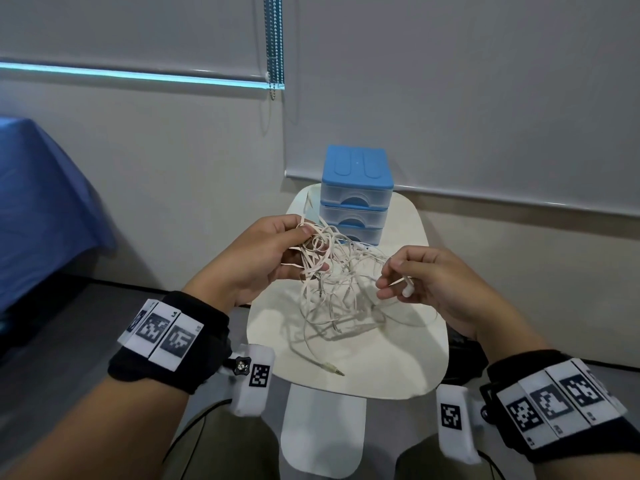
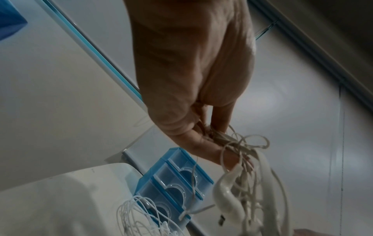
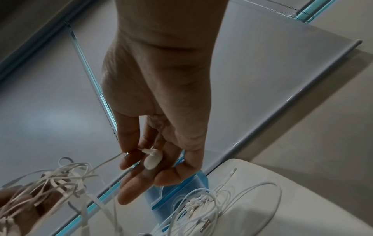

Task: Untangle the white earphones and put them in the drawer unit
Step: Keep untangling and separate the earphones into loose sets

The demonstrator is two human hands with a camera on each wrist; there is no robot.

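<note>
Nearest to the person, both forearms wear black wrist bands (image 1: 166, 344) carrying printed square markers, with a small white camera block hanging under each wrist. Just past them a white table (image 1: 398, 372) begins, and a metal jack plug (image 1: 334, 370) lies on its near part at the end of a thin cord.

Above the middle of the table the two hands hold up the white earphones (image 1: 332, 271), a loose knot of flat and round cords. The left hand (image 1: 256, 258) has its fingers and thumb curled round a bunch of the flat loops, pinching them at the top of the knot. The right hand (image 1: 436, 282) pinches one thin strand between thumb and forefinger, and a white earbud (image 3: 151, 160) sits tucked against its curled fingers. Strands stretch between the two hands, while the lower loops sag down to the tabletop and lie there in a heap.

Behind the tangle, at the far edge of the table, stands the drawer unit (image 1: 356, 195): a blue top over three clear drawers with blue handles, all pushed in. The raised cords hang in front of its lowest drawer and partly hide it.

Further back is a pale wall with a lowered roller blind (image 1: 485, 98) and its bead chain (image 1: 273, 46). Off to the left, something draped in blue cloth (image 1: 41, 202) stands well apart from the table.
</note>
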